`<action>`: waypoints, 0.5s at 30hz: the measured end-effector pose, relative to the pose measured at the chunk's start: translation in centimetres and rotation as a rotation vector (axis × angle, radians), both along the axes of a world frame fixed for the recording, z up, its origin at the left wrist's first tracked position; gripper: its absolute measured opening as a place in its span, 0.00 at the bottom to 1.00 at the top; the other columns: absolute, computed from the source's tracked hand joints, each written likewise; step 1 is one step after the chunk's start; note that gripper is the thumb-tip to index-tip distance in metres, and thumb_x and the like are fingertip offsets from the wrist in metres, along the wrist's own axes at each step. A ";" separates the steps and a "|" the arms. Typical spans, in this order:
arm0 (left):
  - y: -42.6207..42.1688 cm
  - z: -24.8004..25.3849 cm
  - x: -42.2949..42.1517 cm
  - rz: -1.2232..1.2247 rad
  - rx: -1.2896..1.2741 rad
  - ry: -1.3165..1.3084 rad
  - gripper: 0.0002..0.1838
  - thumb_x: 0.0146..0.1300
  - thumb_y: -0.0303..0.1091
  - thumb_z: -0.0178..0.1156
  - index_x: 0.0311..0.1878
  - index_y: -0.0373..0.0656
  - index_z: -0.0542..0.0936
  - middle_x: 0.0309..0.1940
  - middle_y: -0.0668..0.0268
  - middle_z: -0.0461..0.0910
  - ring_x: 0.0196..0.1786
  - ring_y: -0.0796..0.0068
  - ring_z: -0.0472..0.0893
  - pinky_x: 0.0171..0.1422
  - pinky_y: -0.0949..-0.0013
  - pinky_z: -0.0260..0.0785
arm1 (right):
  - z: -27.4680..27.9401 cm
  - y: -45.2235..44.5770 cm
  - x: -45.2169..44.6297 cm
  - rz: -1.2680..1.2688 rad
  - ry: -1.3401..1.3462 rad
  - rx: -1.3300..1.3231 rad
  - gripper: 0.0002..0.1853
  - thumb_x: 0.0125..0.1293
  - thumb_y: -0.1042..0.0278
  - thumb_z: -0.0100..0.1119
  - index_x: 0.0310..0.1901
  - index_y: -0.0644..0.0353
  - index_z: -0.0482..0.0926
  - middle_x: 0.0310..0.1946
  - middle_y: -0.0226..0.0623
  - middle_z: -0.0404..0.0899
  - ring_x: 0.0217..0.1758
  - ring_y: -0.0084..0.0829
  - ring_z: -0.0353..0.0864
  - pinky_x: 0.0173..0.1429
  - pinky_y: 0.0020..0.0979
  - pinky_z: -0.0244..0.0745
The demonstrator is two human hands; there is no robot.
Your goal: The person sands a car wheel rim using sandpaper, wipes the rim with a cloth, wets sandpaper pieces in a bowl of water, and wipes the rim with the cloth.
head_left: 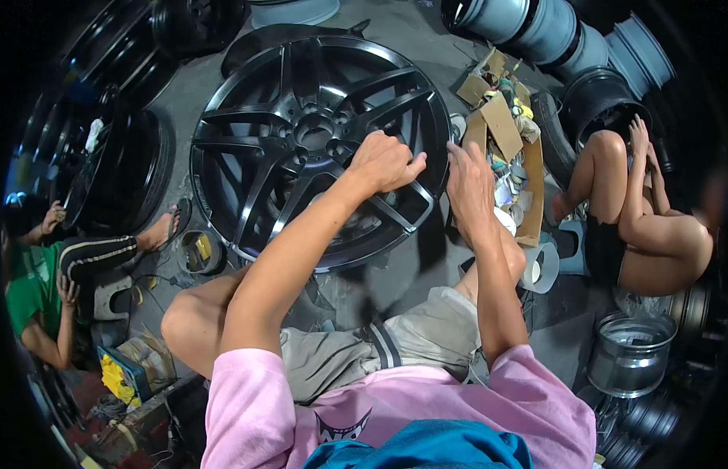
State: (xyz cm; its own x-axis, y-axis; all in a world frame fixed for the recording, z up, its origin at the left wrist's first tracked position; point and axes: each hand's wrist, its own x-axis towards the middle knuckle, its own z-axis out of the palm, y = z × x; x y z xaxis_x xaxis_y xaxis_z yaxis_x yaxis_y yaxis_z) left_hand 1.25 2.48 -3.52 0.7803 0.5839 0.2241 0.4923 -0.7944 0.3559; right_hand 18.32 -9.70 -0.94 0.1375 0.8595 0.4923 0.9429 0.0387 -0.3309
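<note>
A large black alloy wheel rim (pixel 262 205) with paired spokes is tilted up in front of my knees. Over its right-hand spokes lies my left hand (pixel 386 162), fingers curled under and thumb sticking out. Whatever those fingers hold, if anything, is hidden beneath the hand. My right hand (pixel 470 184) is at the wheel's right edge, its fingers bent against the outer lip. The wheel's hub hole (pixel 314 131) shows just left of my left hand.
An open cardboard box (pixel 530 211) of scraps stands close on the right. A co-worker in green (pixel 37 285) sits at left; another person's legs (pixel 610 176) are at right. Silver wheel rims (pixel 571 47) lie at upper right, a chrome rim (pixel 631 356) at lower right.
</note>
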 end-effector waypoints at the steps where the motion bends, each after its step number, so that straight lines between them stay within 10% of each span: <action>1: 0.0 0.2 -0.1 0.002 -0.005 0.004 0.32 0.76 0.54 0.52 0.23 0.39 0.89 0.19 0.46 0.82 0.28 0.43 0.83 0.50 0.50 0.75 | 0.0 -0.4 -0.3 0.003 0.005 -0.007 0.13 0.76 0.73 0.57 0.56 0.67 0.86 0.41 0.52 0.77 0.46 0.56 0.81 0.51 0.49 0.76; 15: 0.0 -0.4 0.0 0.015 0.027 -0.011 0.32 0.75 0.53 0.52 0.23 0.38 0.89 0.19 0.47 0.82 0.29 0.44 0.84 0.50 0.49 0.75 | -0.6 -0.2 -0.1 -0.075 -0.134 -0.007 0.18 0.75 0.62 0.65 0.61 0.58 0.86 0.46 0.44 0.79 0.51 0.47 0.81 0.54 0.48 0.74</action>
State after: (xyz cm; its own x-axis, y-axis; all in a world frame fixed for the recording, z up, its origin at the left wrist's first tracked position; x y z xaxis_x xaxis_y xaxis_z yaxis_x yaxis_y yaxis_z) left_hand 1.28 2.48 -3.88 0.7687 0.5893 0.2487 0.5007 -0.7963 0.3395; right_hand 18.23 -9.89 -1.53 0.1349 0.8528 0.5044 0.9788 -0.0356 -0.2016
